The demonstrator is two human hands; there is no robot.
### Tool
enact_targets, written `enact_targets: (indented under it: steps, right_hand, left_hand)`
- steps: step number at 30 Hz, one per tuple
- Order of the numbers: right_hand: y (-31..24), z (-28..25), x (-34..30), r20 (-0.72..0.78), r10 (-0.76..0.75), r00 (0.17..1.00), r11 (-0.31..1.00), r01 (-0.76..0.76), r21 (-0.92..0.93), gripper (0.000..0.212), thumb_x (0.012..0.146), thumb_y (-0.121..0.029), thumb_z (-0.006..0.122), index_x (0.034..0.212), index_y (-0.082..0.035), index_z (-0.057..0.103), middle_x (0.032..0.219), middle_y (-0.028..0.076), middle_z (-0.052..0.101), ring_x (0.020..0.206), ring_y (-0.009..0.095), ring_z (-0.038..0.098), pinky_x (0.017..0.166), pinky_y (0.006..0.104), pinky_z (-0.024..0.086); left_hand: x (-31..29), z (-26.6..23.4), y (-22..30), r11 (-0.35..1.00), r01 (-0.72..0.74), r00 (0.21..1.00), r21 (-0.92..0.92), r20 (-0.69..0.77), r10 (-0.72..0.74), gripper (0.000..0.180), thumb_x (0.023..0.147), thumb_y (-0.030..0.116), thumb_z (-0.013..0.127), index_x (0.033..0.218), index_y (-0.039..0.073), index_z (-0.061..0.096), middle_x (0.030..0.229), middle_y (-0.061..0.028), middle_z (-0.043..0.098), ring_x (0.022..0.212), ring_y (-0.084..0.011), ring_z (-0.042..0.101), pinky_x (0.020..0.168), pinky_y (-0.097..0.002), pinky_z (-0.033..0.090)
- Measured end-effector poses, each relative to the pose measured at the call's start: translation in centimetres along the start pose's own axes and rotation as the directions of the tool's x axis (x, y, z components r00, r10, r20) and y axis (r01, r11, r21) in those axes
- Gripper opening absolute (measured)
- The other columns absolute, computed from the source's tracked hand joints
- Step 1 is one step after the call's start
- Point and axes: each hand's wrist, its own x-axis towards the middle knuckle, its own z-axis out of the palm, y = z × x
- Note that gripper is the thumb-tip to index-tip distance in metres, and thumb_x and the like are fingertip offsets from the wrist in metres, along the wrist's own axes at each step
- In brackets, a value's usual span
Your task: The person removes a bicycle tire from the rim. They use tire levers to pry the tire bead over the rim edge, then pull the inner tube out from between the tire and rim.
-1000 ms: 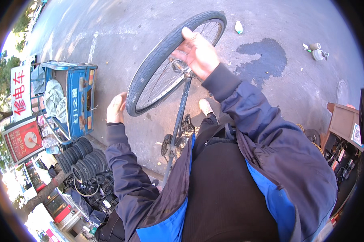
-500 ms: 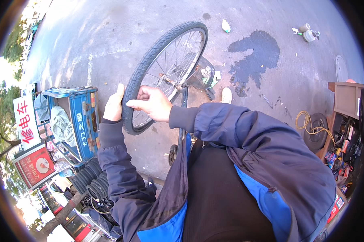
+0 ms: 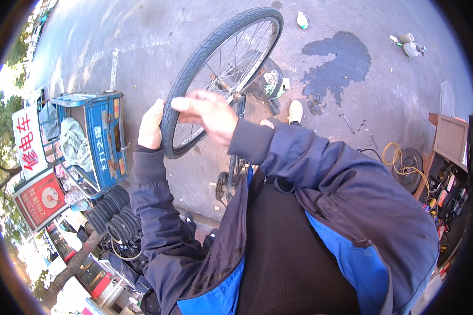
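1. My left hand (image 3: 151, 126) grips the bicycle wheel (image 3: 220, 79) at the near, lower-left arc of its black tyre (image 3: 186, 79); the fingers wrap round the rubber and out of sight, the thumb side lying along the outer face.
2. My right hand (image 3: 207, 113) hovers loosely open over the same arc, fingers extended toward the left hand, holding nothing; I cannot tell whether the fingertips touch the tyre, as the hand is motion-blurred.
3. The wheel stands raised above the pavement (image 3: 115, 42), tilted away from me, still mounted in the bicycle frame (image 3: 236, 157), whose fork runs down toward my body; the far arc of the rim points to the top edge of the pavement.
4. Judgement: to work the tyre well here, I should keep the left hand as a firm anchor on the arc and bring the right palm flat onto the tread beside it, so the wheel neither spins nor swings.
5. Judgement: fingers belong on the rubber, clear of the spokes (image 3: 231, 58).
6. Surroundings: a blue cart (image 3: 97, 136) at the left pavement edge; stacked tyres (image 3: 110, 215) below it; a dark wet patch (image 3: 333, 58) at upper right.
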Motion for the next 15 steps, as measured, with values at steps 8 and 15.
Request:
enact_targets:
  steps: [8,15]
  right_hand:
    - [-3.5,-1.4,0.5,0.098,0.072,0.993,0.977,-0.09,0.192,0.028,0.1,-0.031,0.067,0.111,-0.006,0.069,0.106,0.008,0.071,0.102,0.021,0.065,0.1,0.0383,0.047]
    - [-3.0,-1.1,0.9,0.062,0.02,0.998,0.985,-0.031,0.168,0.03,0.097,-0.038,0.072,0.1,-0.009,0.066,0.097,0.003,0.071,0.09,0.013,0.063,0.086,0.0324,0.048]
  left_hand:
    - [0.0,1.1,0.4,0.99,-0.014,1.0,0.142,0.003,0.013,0.038,0.109,0.038,0.053,0.12,0.003,0.064,0.106,-0.0002,0.067,0.09,-0.0059,0.06,0.079,-0.023,0.048]
    - [0.8,0.4,0.6,0.998,0.031,0.998,0.052,0.06,-0.034,0.033,0.109,0.028,0.054,0.121,-0.001,0.065,0.109,-0.0029,0.068,0.09,-0.0075,0.062,0.079,-0.0232,0.05]
